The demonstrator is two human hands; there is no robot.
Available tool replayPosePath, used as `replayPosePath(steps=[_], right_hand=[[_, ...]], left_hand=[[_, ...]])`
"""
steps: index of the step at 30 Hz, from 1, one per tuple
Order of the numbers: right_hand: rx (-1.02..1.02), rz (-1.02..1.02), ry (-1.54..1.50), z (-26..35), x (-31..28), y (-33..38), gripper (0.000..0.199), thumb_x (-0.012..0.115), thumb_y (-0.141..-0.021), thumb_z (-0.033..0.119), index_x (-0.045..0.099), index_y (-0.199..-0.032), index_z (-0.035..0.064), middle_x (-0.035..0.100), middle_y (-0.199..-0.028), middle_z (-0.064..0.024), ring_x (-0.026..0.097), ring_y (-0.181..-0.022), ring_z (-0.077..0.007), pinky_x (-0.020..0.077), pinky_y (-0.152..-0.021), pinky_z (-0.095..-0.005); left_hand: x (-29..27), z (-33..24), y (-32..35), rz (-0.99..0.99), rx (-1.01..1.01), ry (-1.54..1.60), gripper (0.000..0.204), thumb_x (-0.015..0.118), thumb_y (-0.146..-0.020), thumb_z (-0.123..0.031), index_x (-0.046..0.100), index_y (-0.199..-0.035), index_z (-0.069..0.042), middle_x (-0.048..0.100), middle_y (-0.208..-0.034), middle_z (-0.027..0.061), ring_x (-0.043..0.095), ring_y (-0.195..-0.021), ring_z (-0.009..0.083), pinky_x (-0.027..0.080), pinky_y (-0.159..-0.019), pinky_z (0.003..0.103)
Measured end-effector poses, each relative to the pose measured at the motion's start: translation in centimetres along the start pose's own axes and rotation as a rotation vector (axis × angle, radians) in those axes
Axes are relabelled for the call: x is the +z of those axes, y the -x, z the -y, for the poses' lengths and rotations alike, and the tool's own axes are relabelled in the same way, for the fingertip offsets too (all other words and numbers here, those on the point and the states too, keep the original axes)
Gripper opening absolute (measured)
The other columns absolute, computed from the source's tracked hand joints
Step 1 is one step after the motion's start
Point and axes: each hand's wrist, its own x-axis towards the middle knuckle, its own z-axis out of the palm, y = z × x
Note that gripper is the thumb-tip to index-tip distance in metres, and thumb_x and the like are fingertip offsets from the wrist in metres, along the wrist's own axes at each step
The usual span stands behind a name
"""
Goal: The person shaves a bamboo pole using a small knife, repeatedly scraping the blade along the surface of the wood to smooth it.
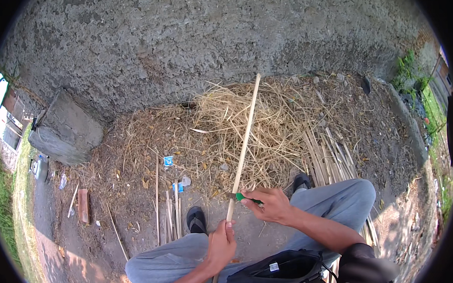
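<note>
Head view: I have the left grip [222,242] closed round a pale strip [248,133], the right grip [273,205] round a green-handled knife [240,196], blade [231,195] across the strip. Room opens forward between the knees [359,194]; the strip slants beyond both grips, over straw [279,126], toward the wall [181,42].

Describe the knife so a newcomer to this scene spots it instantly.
Starting at the rough grey wall, follow the long pale strip down the picture to the right hand. The knife is gripped there, its short blade at the strip. Its bright green handle sets it apart from that strip and the tan straw beyond.
</note>
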Motion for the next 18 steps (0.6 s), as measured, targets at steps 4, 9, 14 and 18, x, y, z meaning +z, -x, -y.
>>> replayPosePath(steps=[4, 9, 14, 18], right_hand=[[-0.025, -0.052, -0.003, -0.1, 0.2, 0.2, 0.021, 0.076, -0.086, 0.029, 0.076, -0.098, 0.0125, 0.074, -0.079, -0.0070, 0.066, -0.053, -0.0240, 0.0505, -0.044, -0.0347], [-0.029, -0.114, 0.038, -0.8, 0.8, 0.6, 0.020, 0.077, -0.084, 0.028, 0.077, -0.098, 0.0141, 0.074, -0.079, -0.0056, 0.067, -0.053, -0.0242, 0.0511, -0.044, -0.0345], [0.010, -0.120, 0.062, -1.0, 0.6, 0.1, 0.021, 0.077, -0.084, 0.032, 0.077, -0.096, 0.0152, 0.074, -0.079, -0.0058, 0.067, -0.053, -0.0244, 0.0499, -0.043, -0.0349], [0.111, -0.141, 0.129, -3.4, -0.6, -1.1, 0.022, 0.077, -0.085, 0.034, 0.077, -0.096, 0.0151, 0.074, -0.078, -0.0071, 0.066, -0.053, -0.0259, 0.0497, -0.045, -0.0372]], left_hand=[[0.4, -0.5, 0.5, -0.062, 0.029, -0.197, 0.024, 0.045, -0.105, -0.018, 0.057, -0.107, 0.002, 0.061, -0.068, 0.0189, 0.064, -0.061, 0.0365, 0.047, -0.056, 0.044], [0.1, -1.6, 0.7, -0.014, -0.018, -0.258, 0.024, 0.045, -0.105, -0.018, 0.057, -0.104, 0.003, 0.062, -0.069, 0.0229, 0.065, -0.066, 0.0453, 0.048, -0.057, 0.049], [0.2, -1.8, 0.5, -0.009, -0.015, -0.202, 0.023, 0.045, -0.104, -0.017, 0.058, -0.103, 0.003, 0.061, -0.066, 0.0202, 0.065, -0.061, 0.0406, 0.048, -0.055, 0.045], [0.4, -2.0, 1.0, 0.049, -0.037, -0.165, 0.023, 0.046, -0.104, -0.017, 0.058, -0.102, 0.003, 0.061, -0.065, 0.0178, 0.066, -0.059, 0.0368, 0.048, -0.054, 0.043]])
